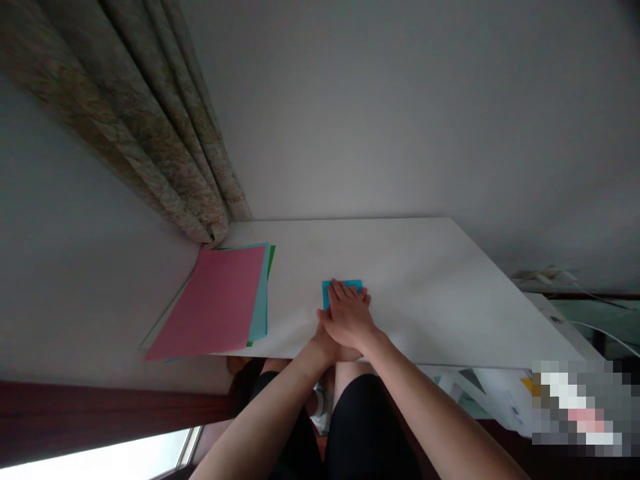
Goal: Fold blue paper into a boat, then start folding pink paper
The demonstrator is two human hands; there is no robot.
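Observation:
A small blue square of paper (pixel 327 293) lies on the white table (pixel 420 287), close to its front edge. My right hand (pixel 349 315) rests flat on top of my left hand, fingers stretched forward. Beneath it, my left hand (pixel 327 341) presses flat over the blue paper, with some fingertips showing on the right. Most of the left palm and the middle of the paper are covered. Only the paper's far edge and left corner show.
Left on the table lies a stack of coloured sheets, with a pink sheet (pixel 213 300) uppermost and light blue and green edges below. A patterned curtain (pixel 200 193) hangs at the back left corner. White cables (pixel 590 327) run beyond the table's right side.

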